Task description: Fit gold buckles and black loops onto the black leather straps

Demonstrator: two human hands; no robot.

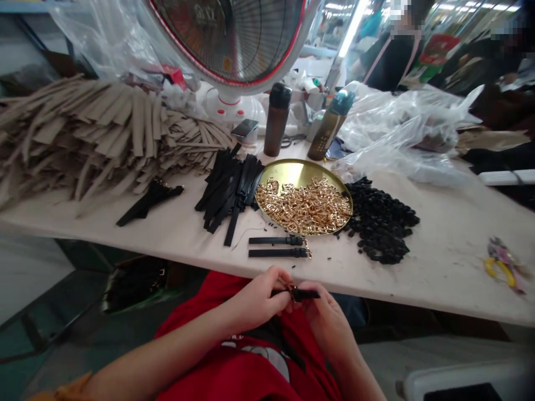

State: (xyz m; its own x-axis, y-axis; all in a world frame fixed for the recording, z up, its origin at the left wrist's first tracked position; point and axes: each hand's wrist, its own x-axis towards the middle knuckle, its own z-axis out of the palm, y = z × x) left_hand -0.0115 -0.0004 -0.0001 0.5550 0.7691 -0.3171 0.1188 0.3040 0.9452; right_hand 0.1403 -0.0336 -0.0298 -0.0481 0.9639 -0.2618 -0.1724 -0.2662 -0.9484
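In the head view we count two hands at work, our left hand (pixel 261 301) and our right hand (pixel 330 320), with one black strap (pixel 308 294) between them. The fingers (pixel 279 303) of both are closed on it: the left ones pinch its left part, the right ones grip its right part, and one gold buckle (pixel 294 293) shows in the gap. The strap is held above our lap, just off the near edge of the desk (pixel 447 273).

Just beyond the fingers lie two more straps (pixel 273 253), side by side, each with gold metal at its right end. Past these we see one round tin (pixel 295 167) holding a heap of gold buckles (pixel 311 209), too many to count. To the right of the tin is one pile of small black pieces (pixel 380 220); to its left, one stack of black strips (pixel 221 192). Farther left of the fingers we find one small black bundle (pixel 146 201) and one big heap of beige strips (pixel 112 122).

Well to the right of the fingers lies one pair of pliers (pixel 504 264). Farthest beyond them stand two bottles (pixel 276 121) and one fan (pixel 240 39), with clear plastic (pixel 401 125) to the right of the bottles.
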